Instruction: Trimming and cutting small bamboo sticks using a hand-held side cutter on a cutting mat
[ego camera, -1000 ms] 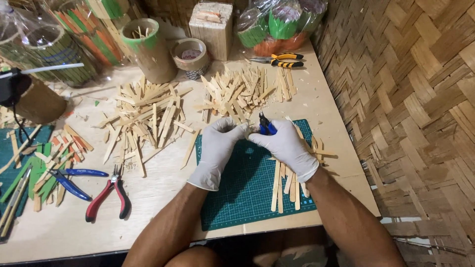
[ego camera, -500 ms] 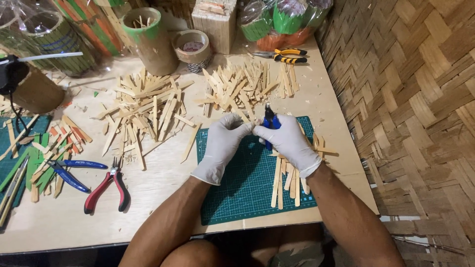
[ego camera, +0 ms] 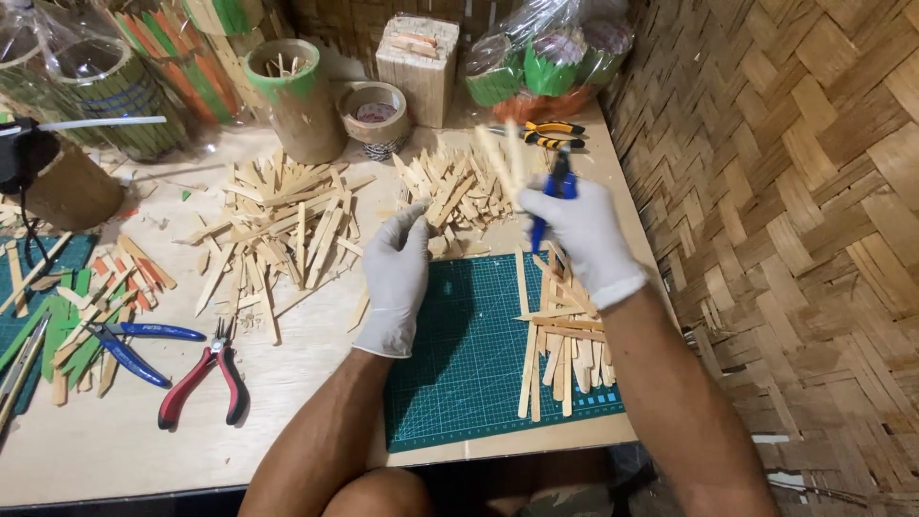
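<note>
Both hands are in white gloves. The right hand (ego camera: 584, 235) is lifted off the worktop (ego camera: 124, 440) and closed around a blue-handled cutter (ego camera: 550, 196), with a pale wooden stick (ego camera: 504, 158) poking up and away from the tool; the stick is a bit blurred, so I can't tell exactly how it's pinched. The left hand (ego camera: 397, 278) isn't holding anything. Its fingers are loosely open and its fingertips sit right at the near edge of the smaller stick pile (ego camera: 450, 187), over the top edge of the green cutting mat (ego camera: 459, 364). The two hands are apart, with a clear gap between them.

Below the right hand, on the right side of the mat, lies a bunch of long sticks (ego camera: 560, 335), mostly lying lengthwise with a few laid across. Left of the left hand there's a bigger, messier heap of cut wooden pieces (ego camera: 278, 220) spread over the worktop.

Further left near the front edge: red-handled pliers (ego camera: 206, 378) and blue-handled pliers (ego camera: 134, 345), just beside each other, next to some coloured stick offcuts (ego camera: 86, 306) in green and orange.

Along the back: a bamboo cup with a green band (ego camera: 292, 96), a tape roll (ego camera: 375, 110) beside it, a block of stacked sticks (ego camera: 416, 57), a yellow-and-black handled tool (ego camera: 546, 134), and plastic-wrapped items (ego camera: 550, 53). A woven bamboo wall (ego camera: 785, 191) runs down the right side.
</note>
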